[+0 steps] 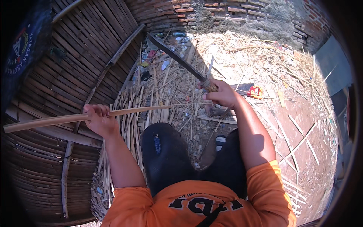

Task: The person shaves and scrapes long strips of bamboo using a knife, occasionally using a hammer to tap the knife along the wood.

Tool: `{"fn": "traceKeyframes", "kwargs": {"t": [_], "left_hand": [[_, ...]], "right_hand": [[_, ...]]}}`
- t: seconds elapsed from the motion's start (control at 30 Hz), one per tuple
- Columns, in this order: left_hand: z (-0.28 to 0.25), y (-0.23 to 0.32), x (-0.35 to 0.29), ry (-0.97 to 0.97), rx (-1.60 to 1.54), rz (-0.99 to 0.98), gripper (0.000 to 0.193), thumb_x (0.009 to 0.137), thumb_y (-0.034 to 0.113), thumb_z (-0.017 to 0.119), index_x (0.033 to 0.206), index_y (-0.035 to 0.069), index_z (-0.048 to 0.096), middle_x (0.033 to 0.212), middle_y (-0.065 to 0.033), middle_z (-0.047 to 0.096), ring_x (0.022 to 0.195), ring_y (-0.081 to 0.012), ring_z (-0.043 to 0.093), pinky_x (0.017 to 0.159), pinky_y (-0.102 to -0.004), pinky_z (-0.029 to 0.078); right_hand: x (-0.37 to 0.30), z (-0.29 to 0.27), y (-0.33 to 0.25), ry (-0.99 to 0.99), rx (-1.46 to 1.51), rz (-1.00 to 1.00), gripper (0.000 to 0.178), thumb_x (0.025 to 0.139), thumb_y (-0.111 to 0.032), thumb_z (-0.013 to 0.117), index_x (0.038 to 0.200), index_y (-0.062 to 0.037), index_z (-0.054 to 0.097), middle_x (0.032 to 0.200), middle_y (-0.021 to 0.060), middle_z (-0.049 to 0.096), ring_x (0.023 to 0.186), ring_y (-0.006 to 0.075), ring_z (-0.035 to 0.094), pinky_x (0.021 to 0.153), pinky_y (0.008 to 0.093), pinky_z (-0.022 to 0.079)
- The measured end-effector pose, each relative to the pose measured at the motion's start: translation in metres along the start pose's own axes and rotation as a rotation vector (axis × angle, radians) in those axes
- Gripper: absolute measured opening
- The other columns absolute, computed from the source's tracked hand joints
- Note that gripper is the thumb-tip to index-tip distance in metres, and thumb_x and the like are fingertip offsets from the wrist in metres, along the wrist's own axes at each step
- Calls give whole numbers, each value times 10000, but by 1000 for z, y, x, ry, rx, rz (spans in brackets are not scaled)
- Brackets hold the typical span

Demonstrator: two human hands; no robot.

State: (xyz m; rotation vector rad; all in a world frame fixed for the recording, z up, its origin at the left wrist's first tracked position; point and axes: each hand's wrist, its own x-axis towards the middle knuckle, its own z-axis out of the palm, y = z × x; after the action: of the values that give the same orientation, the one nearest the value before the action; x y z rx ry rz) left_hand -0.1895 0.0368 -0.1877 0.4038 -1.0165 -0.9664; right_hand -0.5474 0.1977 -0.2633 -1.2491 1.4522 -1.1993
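Observation:
My left hand is closed around a long pale bamboo strip. The strip lies nearly level, its wide end out to the left and its thin end over my knees. In my right hand is a machete, gripped by its wrapped handle. Its dark blade slants up and away to the left, apart from the strip. Both forearms reach forward above my bent legs in dark trousers.
A slatted bamboo wall stands close on the left, a brick wall at the back. Split bamboo strips lie beside my left leg. Shavings and litter cover the ground ahead. A red and yellow packet and crossed sticks lie right.

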Motion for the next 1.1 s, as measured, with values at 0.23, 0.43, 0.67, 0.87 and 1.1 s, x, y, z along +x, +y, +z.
{"fn": "traceKeyframes", "kwargs": {"t": [0.23, 0.43, 0.67, 0.87, 1.1], "left_hand": [[106, -64, -11, -759, 286, -519, 242, 939, 146, 729, 1130, 2, 692, 639, 56, 453, 512, -57, 388, 499, -262, 311], [167, -81, -38, -1129, 209, -753, 372, 912, 147, 741, 1256, 15, 686, 666, 69, 480, 540, -58, 407, 536, -242, 326], [201, -100, -51, -1031, 254, -665, 328, 961, 220, 713, 1217, 18, 676, 617, 65, 458, 524, -49, 386, 516, -240, 303], [166, -112, 4, -336, 238, -447, 370, 1056, 395, 607, 1153, 40, 648, 669, 57, 313, 546, -74, 309, 528, -272, 304], [109, -30, 17, 80, -213, -159, 293, 1097, 378, 499, 1111, 98, 584, 641, 58, 304, 529, -70, 303, 488, -241, 303]], "right_hand": [[-22, 15, -16, -486, 934, -187, 307, 837, -96, 679, 1120, -30, 583, 1196, 334, 658, 433, 58, 459, 494, 249, 456], [-25, 7, -15, -577, 1074, -273, 328, 848, -108, 673, 1151, -29, 578, 1347, 437, 533, 429, 38, 451, 547, 265, 476], [-37, -12, -18, -417, 1048, -338, 316, 835, -92, 655, 1138, -37, 581, 1401, 348, 531, 469, 64, 464, 572, 286, 470], [-36, -32, -18, 184, 251, -72, 341, 843, -78, 718, 1168, -30, 626, 1111, 79, 644, 570, 79, 530, 546, 251, 422], [16, 12, 18, 29, 327, -31, 742, 829, -172, 765, 1470, 62, 473, 1560, 149, 407, 905, 163, 668, 810, 334, 560]]}}
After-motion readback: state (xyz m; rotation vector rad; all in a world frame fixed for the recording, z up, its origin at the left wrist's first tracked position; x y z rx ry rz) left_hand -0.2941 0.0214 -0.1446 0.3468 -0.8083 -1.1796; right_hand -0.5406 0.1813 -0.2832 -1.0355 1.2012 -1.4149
